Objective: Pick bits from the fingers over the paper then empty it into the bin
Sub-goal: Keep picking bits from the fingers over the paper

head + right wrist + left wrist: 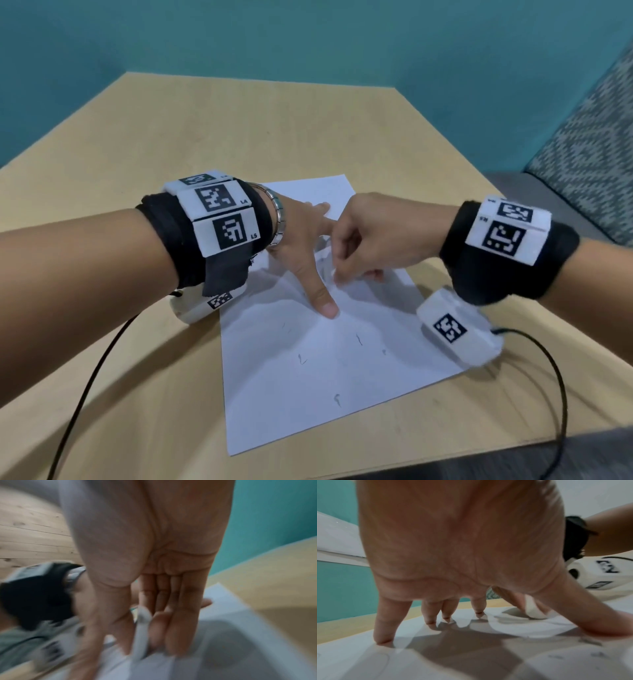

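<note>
On the tan wooden table (pixel 171 144), your left hand (pixel 301 246) rests spread, fingertips touching the white paper sheet (pixel 308 377); your right hand (pixel 370 236) seems to pinch a small white strip (pixel 142 628).

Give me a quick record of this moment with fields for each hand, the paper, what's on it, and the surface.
left hand: fingers spread, fingertips pressed on the paper
right hand: fingers curled, pinching a small white object, too blurred to identify
paper: white sheet, lying flat on the table
bits: a few small dark specks scattered on the sheet
table: light wood
bin: not in view
</note>
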Motion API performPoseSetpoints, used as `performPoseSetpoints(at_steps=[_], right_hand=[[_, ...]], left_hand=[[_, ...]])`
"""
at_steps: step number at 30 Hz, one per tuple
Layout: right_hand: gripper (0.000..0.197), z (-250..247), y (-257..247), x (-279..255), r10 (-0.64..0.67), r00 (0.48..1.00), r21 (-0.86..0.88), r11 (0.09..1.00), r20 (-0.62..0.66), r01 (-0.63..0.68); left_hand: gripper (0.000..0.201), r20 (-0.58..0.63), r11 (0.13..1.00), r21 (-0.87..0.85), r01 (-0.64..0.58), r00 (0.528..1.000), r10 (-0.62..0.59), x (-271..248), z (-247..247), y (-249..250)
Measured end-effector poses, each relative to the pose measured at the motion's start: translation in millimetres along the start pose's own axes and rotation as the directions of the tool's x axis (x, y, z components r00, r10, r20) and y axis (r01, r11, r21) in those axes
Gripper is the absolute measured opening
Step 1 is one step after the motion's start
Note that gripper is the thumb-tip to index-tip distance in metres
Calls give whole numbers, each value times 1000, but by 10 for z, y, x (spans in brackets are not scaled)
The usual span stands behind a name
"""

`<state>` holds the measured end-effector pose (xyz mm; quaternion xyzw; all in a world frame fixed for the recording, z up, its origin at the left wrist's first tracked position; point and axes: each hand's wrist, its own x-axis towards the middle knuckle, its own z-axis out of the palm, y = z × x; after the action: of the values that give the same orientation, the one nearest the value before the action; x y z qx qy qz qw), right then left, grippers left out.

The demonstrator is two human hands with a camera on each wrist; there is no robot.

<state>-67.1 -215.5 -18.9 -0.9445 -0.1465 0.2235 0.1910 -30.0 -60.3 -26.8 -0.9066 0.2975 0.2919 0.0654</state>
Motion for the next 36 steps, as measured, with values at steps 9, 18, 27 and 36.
performPoseSetpoints(at_steps=[9,18,27,36], right_hand=[[11,-19,47,-16,3,1000,3,1000,-16,-3],[11,-46,108,-17,26,996,-2,1000,-80,-27],[10,-129,197,17,73,987,-26,997,-142,-78],[12,-155,212,26,80,982,-22,996,-168,-85]], left_hand=[[123,38,999,27,40,998,-41,31,-66,55],[112,65,997,63,46,997,-50,27,-107,125],[132,65,994,80,73,995,-78,70,-102,128],[133,71,994,83,77,994,-83,65,-113,139]])
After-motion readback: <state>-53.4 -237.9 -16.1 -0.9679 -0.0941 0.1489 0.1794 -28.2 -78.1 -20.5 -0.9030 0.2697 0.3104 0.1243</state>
